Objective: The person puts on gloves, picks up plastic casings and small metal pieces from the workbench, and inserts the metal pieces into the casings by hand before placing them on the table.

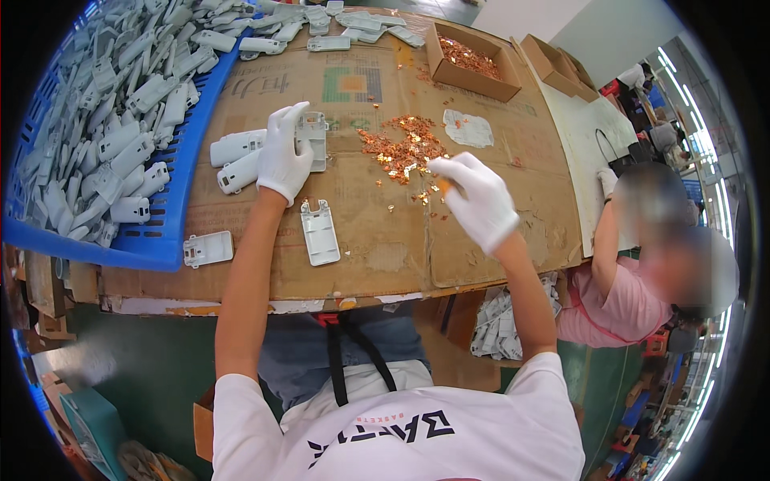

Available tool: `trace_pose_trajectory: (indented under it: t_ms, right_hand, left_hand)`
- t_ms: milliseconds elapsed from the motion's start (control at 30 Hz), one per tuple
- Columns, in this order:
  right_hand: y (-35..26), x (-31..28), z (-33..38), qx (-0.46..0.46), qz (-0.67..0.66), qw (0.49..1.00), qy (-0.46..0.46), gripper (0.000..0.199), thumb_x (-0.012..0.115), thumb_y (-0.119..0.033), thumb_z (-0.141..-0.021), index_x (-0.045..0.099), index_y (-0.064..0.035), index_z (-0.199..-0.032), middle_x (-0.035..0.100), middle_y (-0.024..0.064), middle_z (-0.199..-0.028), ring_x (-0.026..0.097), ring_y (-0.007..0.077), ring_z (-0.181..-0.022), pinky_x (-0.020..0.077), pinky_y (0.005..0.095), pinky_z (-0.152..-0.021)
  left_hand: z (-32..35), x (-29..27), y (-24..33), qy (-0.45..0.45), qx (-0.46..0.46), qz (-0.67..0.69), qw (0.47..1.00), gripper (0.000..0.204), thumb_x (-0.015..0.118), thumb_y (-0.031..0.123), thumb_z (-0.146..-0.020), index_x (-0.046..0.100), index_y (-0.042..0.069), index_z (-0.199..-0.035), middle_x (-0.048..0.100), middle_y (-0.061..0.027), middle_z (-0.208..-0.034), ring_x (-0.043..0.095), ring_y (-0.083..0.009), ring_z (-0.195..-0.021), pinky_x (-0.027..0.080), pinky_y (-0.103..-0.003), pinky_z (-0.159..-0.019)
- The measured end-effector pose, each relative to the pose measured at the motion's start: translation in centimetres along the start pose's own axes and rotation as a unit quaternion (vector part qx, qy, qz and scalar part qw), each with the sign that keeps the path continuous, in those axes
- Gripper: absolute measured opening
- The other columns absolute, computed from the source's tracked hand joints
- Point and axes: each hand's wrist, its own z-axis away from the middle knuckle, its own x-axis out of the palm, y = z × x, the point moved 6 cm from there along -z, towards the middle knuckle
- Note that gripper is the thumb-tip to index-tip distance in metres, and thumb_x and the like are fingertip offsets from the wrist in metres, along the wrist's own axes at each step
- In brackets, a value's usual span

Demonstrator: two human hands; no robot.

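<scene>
My left hand (285, 156), in a white glove, is closed at the left edge of a pale plastic casing (317, 144) whose hollow side faces up. Two more pale casings (234, 147) lie on the cardboard just left of that hand. In a white glove too, my right hand (480, 200) hovers at the near right side of a loose pile of small copper-coloured metal pieces (405, 148). Its fingers are bent together with a spot of orange at them; what they hold is too small to tell. Nearer to me lies another hollow casing (321, 234).
A blue crate (152, 255) heaped with casings fills the left side. One casing (208, 249) lies beside it; several more (329, 43) lie at the back. A cardboard box (473, 86) holds copper pieces. A person in pink (618, 293) works at the right.
</scene>
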Motion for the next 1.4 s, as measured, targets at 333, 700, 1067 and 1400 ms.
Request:
trace_pose_trajectory:
  t_ms: [333, 700, 1067, 1400]
  right_hand:
    - [8.4, 5.7, -0.9, 0.018, 0.190, 0.982, 0.006, 0.012, 0.063, -0.009, -0.077, 0.066, -0.0159, -0.085, 0.060, 0.0058, -0.087, 0.062, 0.0264, -0.082, 0.0519, 0.0390, -0.072]
    - [7.0, 7.0, -1.2, 0.011, 0.254, 0.960, -0.114, 0.004, 0.062, -0.009, -0.077, 0.064, -0.0108, -0.081, 0.059, 0.0087, -0.088, 0.062, 0.0282, -0.086, 0.0522, 0.0408, -0.074]
    - [5.5, 7.1, -2.6, 0.081, 0.272, 0.929, -0.238, 0.018, 0.066, -0.011, -0.080, 0.067, -0.0053, -0.096, 0.063, 0.0135, -0.107, 0.064, 0.0278, -0.100, 0.0520, 0.0385, -0.081]
    - [4.5, 7.7, -3.2, 0.061, 0.327, 0.895, -0.296, 0.038, 0.080, -0.006, -0.064, 0.069, -0.0046, -0.100, 0.066, 0.0138, -0.109, 0.067, 0.0269, -0.099, 0.0539, 0.0375, -0.081]
  left_hand:
    - [-0.6, 0.9, 0.0, -0.019, 0.025, 0.062, 0.998, 0.066, 0.055, -0.007, -0.068, 0.049, 0.009, -0.132, 0.053, -0.0158, -0.112, 0.053, -0.0327, -0.107, 0.043, -0.037, -0.096]
    - [0.4, 1.4, -0.1, -0.060, -0.008, 0.026, 0.998, 0.056, 0.058, -0.007, -0.073, 0.056, 0.011, -0.126, 0.050, -0.0080, -0.084, 0.053, -0.0247, -0.077, 0.047, -0.035, -0.074]
    - [0.4, 1.9, -1.3, -0.066, -0.027, 0.099, 0.992, 0.061, 0.041, -0.012, -0.083, 0.044, 0.008, -0.141, 0.055, -0.0146, -0.129, 0.055, -0.0276, -0.116, 0.041, -0.036, -0.102]
    - [0.4, 1.7, -0.5, -0.102, -0.078, 0.094, 0.987, 0.064, 0.048, -0.005, -0.088, 0.036, 0.016, -0.147, 0.064, -0.0150, -0.106, 0.063, -0.0291, -0.098, 0.049, -0.039, -0.089]
